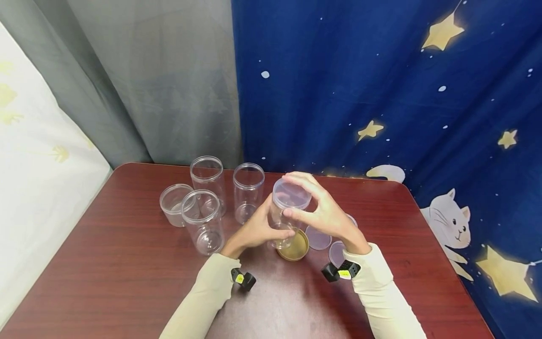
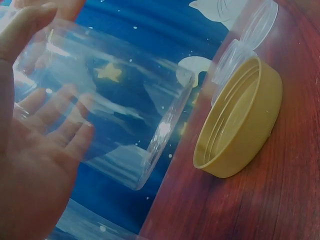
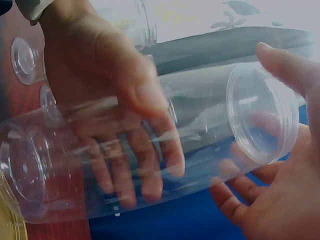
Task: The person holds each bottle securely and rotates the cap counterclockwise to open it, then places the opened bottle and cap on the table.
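Observation:
A tall clear plastic jar [image 1: 277,217] is held over the table, topped by a translucent lid [image 1: 292,194]. My left hand [image 1: 257,229] grips the jar's body, its thumb on the near side and its fingers seen through the clear wall in the right wrist view. Around the lid curl the thumb and fingers of my right hand [image 1: 325,211], at the jar's upper end. Just past the jar's base a gold lid [image 2: 240,120] lies on the table with its threaded inside facing up.
To the left stand tall clear jars without lids [image 1: 207,176], [image 1: 248,190], [image 1: 204,223] and a short clear tub [image 1: 172,207]. Translucent lids [image 1: 318,238] lie at the right, partly behind my right wrist. A curtain [image 1: 296,94] hangs along the back edge of the brown table [image 1: 127,263].

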The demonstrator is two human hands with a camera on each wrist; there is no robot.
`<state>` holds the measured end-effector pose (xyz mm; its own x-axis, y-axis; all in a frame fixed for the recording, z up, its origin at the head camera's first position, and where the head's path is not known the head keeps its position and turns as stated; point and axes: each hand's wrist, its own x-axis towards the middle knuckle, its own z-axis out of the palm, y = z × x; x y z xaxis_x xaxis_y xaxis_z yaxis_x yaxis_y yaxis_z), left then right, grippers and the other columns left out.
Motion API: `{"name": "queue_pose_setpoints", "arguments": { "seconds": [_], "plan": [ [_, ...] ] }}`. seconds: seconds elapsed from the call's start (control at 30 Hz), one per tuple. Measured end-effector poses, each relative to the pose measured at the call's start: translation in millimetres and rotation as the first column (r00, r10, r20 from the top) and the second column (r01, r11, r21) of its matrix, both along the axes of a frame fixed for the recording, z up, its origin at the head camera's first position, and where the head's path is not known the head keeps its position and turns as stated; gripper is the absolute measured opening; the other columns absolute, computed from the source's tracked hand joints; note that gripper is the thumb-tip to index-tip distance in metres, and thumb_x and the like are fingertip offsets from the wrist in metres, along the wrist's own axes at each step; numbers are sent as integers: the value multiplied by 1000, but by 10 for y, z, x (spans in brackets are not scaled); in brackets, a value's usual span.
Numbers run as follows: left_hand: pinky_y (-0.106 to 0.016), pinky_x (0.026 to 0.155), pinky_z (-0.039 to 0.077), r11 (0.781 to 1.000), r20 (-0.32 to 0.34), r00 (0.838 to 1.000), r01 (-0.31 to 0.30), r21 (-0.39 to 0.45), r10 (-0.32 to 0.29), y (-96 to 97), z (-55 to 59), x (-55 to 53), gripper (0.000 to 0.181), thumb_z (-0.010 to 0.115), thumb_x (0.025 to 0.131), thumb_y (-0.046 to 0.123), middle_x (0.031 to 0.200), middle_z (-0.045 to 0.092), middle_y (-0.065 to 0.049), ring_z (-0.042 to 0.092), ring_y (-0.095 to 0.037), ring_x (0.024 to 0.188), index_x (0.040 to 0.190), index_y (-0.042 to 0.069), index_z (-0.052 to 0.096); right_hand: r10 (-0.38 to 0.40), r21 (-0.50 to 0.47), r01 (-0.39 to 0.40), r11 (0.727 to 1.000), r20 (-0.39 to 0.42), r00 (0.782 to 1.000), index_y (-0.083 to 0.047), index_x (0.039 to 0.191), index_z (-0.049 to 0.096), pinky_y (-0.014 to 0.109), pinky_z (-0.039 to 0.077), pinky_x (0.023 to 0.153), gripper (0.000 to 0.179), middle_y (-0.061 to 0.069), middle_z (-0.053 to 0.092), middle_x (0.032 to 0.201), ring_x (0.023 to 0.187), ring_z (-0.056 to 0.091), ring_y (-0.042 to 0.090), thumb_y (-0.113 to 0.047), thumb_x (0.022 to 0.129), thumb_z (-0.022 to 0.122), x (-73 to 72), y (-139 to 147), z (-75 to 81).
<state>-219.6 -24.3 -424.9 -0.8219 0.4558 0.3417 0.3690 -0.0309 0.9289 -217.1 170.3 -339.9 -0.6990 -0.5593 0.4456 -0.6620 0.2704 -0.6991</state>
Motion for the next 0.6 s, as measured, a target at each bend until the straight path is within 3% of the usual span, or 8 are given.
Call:
{"name": "queue_pose_setpoints", "arguments": {
  "seconds": [0.13, 0.23, 0.37, 0.5, 0.6],
  "plan": [
    [-42, 108, 39, 996, -2, 996, -88, -19, 88, 13, -122, -73, 89, 86, 70, 3, 132, 56, -10, 53, -21, 119, 144, 11, 38, -91, -19, 90, 996, -28, 995, -14, 148, 45, 47, 37, 109, 76, 6, 40, 152, 140, 35, 20, -41, 84, 78, 43, -15, 16],
    [-43, 107, 38, 988, -4, 989, -150, -31, 150, 13, -142, -76, 84, 88, 70, 9, 129, 57, -7, 53, -19, 119, 140, 13, 42, -229, -39, 227, 973, -71, 971, -15, 147, 47, 47, 44, 101, 79, 6, 43, 150, 135, 43, 22, -54, 84, 73, 105, -55, 14],
    [-42, 102, 42, 978, -8, 978, -207, -33, 207, 24, -140, -63, 78, 89, 71, 13, 121, 60, -5, 56, -19, 112, 135, 14, 44, -403, 29, 413, 910, -169, 900, -21, 143, 53, 49, 47, 98, 75, 6, 48, 144, 129, 49, 25, -59, 82, 73, 187, -142, -26],
    [-42, 99, 45, 965, -20, 966, -260, -44, 259, 54, -150, -50, 79, 88, 71, 13, 120, 61, -6, 58, -18, 110, 136, 14, 42, -490, 93, 528, 844, -268, 830, -26, 140, 56, 50, 48, 95, 74, 8, 51, 139, 126, 49, 26, -57, 77, 78, 230, -252, -85],
    [-43, 101, 46, 958, -34, 960, -280, -61, 279, 79, -163, -31, 80, 86, 71, 12, 126, 59, -6, 57, -19, 114, 138, 11, 41, -526, 68, 567, 821, -299, 796, -22, 137, 58, 46, 49, 91, 75, 7, 56, 132, 119, 51, 26, -54, 73, 82, 233, -322, -120]
  ]
}}
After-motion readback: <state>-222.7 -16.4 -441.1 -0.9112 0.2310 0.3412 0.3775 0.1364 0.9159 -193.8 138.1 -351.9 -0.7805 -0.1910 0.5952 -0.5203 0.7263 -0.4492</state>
